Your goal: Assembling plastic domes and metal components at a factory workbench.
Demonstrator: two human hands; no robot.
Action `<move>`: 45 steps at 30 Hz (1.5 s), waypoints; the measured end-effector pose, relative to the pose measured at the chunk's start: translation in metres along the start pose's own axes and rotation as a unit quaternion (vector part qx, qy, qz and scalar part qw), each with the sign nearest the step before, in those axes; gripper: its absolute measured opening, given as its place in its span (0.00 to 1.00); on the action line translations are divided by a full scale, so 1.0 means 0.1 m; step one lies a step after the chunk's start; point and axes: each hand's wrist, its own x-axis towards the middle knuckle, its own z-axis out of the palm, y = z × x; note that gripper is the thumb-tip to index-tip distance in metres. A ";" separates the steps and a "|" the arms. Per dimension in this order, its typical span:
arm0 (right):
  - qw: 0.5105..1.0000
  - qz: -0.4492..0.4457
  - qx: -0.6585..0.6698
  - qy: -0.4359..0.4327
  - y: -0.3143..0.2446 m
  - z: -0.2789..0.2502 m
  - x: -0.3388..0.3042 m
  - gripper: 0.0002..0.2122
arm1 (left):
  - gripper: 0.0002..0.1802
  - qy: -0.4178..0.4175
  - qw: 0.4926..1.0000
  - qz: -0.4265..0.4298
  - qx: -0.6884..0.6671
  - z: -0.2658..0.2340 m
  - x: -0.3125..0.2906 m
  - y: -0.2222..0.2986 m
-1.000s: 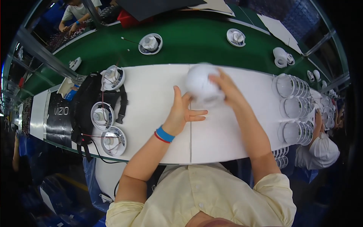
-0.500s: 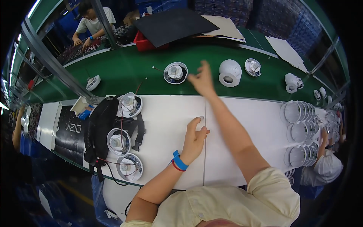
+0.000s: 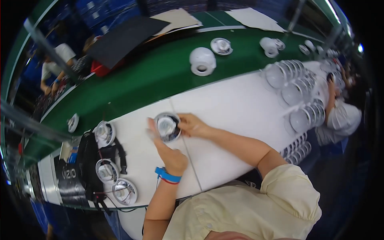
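A round white housing (image 3: 167, 127) with a shiny white centre and dark parts around it is held above the white tabletop. My right hand (image 3: 193, 125) grips its right edge, thumb and fingers closed on the rim. At the housing's left side is my left hand (image 3: 171, 155), a blue band on its wrist. Its fingers stretch upward and are blurred; whether they touch the rim is hard to see. Three similar housings with thin wires stand at the left: an upper one (image 3: 105, 134), a middle one (image 3: 107, 171) and a lower one (image 3: 125, 191).
A black bag (image 3: 88, 154) lies beside those housings. Beyond the tabletop runs a green belt (image 3: 140, 89) carrying a white globe-shaped housing (image 3: 203, 61) and an open round unit (image 3: 221, 46). Stacked clear covers (image 3: 301, 118) stand at the right, near another person (image 3: 339, 120).
My right hand has come back from the green belt with the round housing that lay there. My left hand has lifted beside it. The whole view has turned and shifted.
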 end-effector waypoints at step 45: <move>0.988 -0.047 0.144 -0.026 -0.62 -0.22 -1.43 0.55 | 0.12 -0.043 0.986 0.062 0.148 0.14 -0.14 0.22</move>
